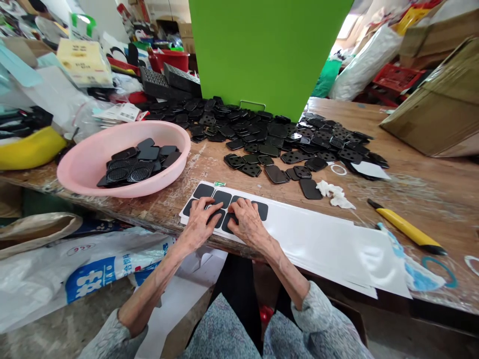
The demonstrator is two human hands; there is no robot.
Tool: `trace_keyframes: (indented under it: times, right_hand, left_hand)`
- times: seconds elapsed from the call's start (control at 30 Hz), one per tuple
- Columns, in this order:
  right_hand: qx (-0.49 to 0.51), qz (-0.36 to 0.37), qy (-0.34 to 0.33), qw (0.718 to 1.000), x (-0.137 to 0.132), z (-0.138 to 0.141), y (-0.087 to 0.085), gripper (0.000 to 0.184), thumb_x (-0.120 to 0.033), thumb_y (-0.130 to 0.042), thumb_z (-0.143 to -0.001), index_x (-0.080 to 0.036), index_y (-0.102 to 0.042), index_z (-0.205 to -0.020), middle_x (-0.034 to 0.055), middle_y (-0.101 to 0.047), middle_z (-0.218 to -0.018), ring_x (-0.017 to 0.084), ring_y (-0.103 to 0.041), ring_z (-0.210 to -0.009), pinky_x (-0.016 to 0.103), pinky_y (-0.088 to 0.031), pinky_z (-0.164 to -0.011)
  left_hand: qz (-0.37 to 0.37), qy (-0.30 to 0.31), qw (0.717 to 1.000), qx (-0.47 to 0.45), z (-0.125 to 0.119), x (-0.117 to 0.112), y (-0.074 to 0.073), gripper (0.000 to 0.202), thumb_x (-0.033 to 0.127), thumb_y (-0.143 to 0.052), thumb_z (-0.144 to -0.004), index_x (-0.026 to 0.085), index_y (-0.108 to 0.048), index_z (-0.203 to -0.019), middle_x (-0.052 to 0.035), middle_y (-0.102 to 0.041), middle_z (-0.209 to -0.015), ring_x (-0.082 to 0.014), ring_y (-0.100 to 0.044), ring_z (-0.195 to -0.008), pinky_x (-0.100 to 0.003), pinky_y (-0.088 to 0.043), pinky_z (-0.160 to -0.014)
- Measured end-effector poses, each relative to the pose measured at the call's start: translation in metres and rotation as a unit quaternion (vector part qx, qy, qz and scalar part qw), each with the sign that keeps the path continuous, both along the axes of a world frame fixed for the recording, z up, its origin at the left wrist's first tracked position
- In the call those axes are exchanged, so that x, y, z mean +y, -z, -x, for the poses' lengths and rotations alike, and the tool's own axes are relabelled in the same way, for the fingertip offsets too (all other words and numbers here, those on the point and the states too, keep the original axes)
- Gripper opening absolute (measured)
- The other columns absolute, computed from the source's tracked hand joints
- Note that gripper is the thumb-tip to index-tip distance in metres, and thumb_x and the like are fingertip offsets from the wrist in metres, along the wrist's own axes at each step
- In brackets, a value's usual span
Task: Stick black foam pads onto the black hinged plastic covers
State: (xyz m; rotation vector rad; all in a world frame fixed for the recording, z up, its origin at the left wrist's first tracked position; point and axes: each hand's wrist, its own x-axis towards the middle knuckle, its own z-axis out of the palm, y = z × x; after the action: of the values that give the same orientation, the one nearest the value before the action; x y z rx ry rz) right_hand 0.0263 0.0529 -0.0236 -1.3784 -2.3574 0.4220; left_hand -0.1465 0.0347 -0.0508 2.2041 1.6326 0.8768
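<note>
A white sheet [310,232] lies along the table's front edge, with several black rounded-square pads set in two rows at its left end. My left hand [200,222] rests over the left pads, its fingers bent and apart, with thumb and fingertips touching them. Right beside it, my right hand [249,222] reaches over the pads near a black pad [261,210] at the row's right end. Its fingers bend down onto the pads with the thumb apart. Both hands partly cover the pads beneath. An uncovered black pad [204,190] sits at the sheet's upper left corner.
A pink basin [123,187] holding black pieces stands at left. Loose black pieces [258,134] are heaped behind the sheet, before a green panel [262,55]. A yellow-handled cutter [406,227], crumpled white tissue [335,193] and a cardboard box [437,104] are at right.
</note>
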Motion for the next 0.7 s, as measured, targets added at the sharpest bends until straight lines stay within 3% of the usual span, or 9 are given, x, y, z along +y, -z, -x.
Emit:
trace_keyframes:
  times: [0.13, 0.23, 0.33, 0.4, 0.47, 0.57, 0.7]
  right_hand:
    - [0.019, 0.013, -0.009, 1.0, 0.003, -0.001, 0.0, 0.017, -0.008, -0.05, -0.072, -0.019, -0.054, -0.085, 0.0064, -0.058, -0.09, 0.024, -0.05, -0.087, 0.038, -0.037, -0.078]
    - [0.037, 0.002, 0.001, 0.999, -0.006, 0.001, -0.001, 0.021, -0.005, -0.045, -0.077, -0.018, -0.053, -0.091, 0.0086, -0.057, -0.094, 0.025, -0.049, -0.092, 0.039, -0.038, -0.081]
    - [0.055, -0.015, -0.005, 0.998, -0.022, -0.004, -0.009, 0.019, -0.005, -0.04, -0.084, -0.019, -0.053, -0.088, 0.0095, -0.055, -0.095, 0.023, -0.048, -0.089, 0.038, -0.04, -0.081]
    - [0.131, -0.013, -0.013, 0.991, -0.032, -0.019, -0.018, 0.015, -0.01, -0.042, -0.088, -0.02, -0.052, -0.085, 0.0076, -0.053, -0.095, 0.021, -0.049, -0.089, 0.036, -0.041, -0.082]
    - [0.259, 0.013, 0.009, 0.966, -0.04, -0.046, -0.024, 0.008, -0.018, -0.047, -0.091, -0.022, -0.051, -0.086, 0.0045, -0.053, -0.093, 0.019, -0.051, -0.088, 0.034, -0.041, -0.081]
    - [0.403, 0.073, 0.116, 0.905, -0.045, -0.095, -0.019, 0.008, -0.031, -0.054, -0.09, -0.023, -0.053, -0.089, -0.0004, -0.051, -0.08, 0.015, -0.05, -0.073, 0.027, -0.042, -0.067]
    - [0.483, 0.106, 0.21, 0.843, -0.05, -0.134, 0.001, 0.027, -0.042, -0.068, -0.08, -0.023, -0.057, -0.096, -0.0001, -0.053, -0.082, 0.014, -0.05, -0.071, 0.025, -0.043, -0.065]
  left_hand:
    - [0.006, -0.006, 1.0, -0.002, -0.001, 0.0, -0.002, 0.033, 0.028, -0.048, -0.091, 0.018, -0.065, -0.117, -0.0114, -0.049, -0.114, -0.0263, -0.044, -0.106, -0.049, -0.039, -0.1]
    - [0.0, -0.012, 1.0, -0.001, -0.001, 0.001, -0.001, 0.033, 0.028, -0.049, -0.09, 0.02, -0.065, -0.117, -0.0103, -0.049, -0.113, -0.026, -0.044, -0.106, -0.049, -0.04, -0.1]
    - [-0.016, -0.015, 1.0, -0.001, -0.001, 0.0, 0.004, 0.032, 0.029, -0.048, -0.091, 0.021, -0.065, -0.117, -0.0102, -0.05, -0.112, -0.0259, -0.045, -0.105, -0.048, -0.042, -0.097]
    - [-0.026, -0.017, 1.0, 0.002, -0.001, -0.002, 0.006, 0.032, 0.028, -0.049, -0.09, 0.022, -0.066, -0.116, -0.0101, -0.051, -0.112, -0.0257, -0.046, -0.104, -0.048, -0.043, -0.095]
    - [-0.031, -0.021, 0.999, 0.014, 0.0, -0.003, 0.005, 0.032, 0.027, -0.048, -0.09, 0.022, -0.066, -0.115, -0.0103, -0.053, -0.112, -0.0259, -0.047, -0.103, -0.048, -0.044, -0.094]
    - [0.001, -0.011, 0.999, 0.053, -0.002, 0.011, -0.01, 0.032, 0.029, -0.048, -0.088, 0.02, -0.068, -0.112, -0.0106, -0.058, -0.106, -0.0268, -0.05, -0.099, -0.047, -0.045, -0.092]
    - [0.056, -0.001, 0.996, 0.067, -0.017, 0.075, -0.04, 0.034, 0.029, -0.049, -0.086, 0.018, -0.066, -0.112, -0.0099, -0.062, -0.109, -0.0266, -0.055, -0.106, -0.043, -0.041, -0.099]
